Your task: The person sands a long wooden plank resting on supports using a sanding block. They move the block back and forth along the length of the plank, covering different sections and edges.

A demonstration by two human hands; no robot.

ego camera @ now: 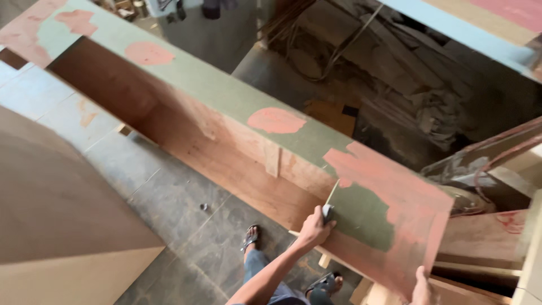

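A: Board (237, 99), green with pink filler patches, was the biggest thing in view. Long axis ran diagonally, upper left down to lower right, top face tilted toward the camera, plywood underside showing on the left flank.

B: Where did the near end sit?

A: Lower right, above the tiled floor (169, 203), beside a wooden frame (485, 237). Far end ran out of frame at the upper left.

B: Hands?

A: Left hand (314, 228) was closed around the handle of a scraper (329, 202), thin blade pointing up and slightly right, flat on the pink patch. Right hand (421, 287) touched the board's lower right corner; cut off by the frame edge, so couldn't tell whether fingers were curled or spread.

B: Anything murky?

A: Debris pile (395, 85) behind the board was dark, contents hard to sort. Sandalled foot (251, 237) showed below the board.
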